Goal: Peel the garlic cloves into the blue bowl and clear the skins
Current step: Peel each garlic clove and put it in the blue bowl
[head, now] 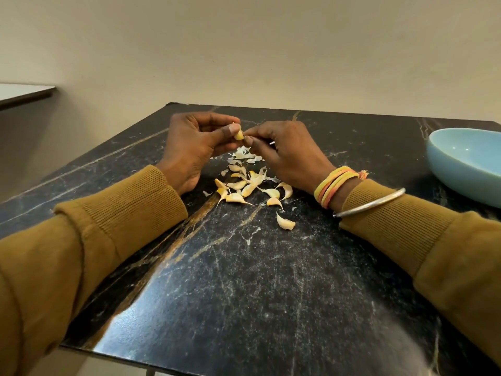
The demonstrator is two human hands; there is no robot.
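**A:** Where is the garlic being held?

**B:** One clove (238, 135) is sitting above the far middle of the table (244, 280). The left hand (195, 147) is gripping it between thumb and curled fingers. The right hand (284, 156) is pinching the clove's right end with thumb and fingertip.

**A:** What is lying beneath the hands?

**B:** Pale skins (245, 155) are lying on the table just under the hands. Nearer, a loose pile of cloves (244, 187) is spreading out between the wrists. A stray clove (285, 222) is lying apart on the near right of the pile.

**A:** And the bowl?

**B:** The bowl (466, 164), light blue, is sitting at the far right, well apart from the pile and partly cut off by the frame.

**A:** Anything else?

**B:** The person is wearing mustard sleeves (130, 210), and both forearms are resting on the black marbled top. Orange and yellow threads (334, 185) and a metal bangle (371, 203) are circling the right wrist. A beige wall (271, 50) is rising behind, with a pale ledge (24, 93) showing at far left.
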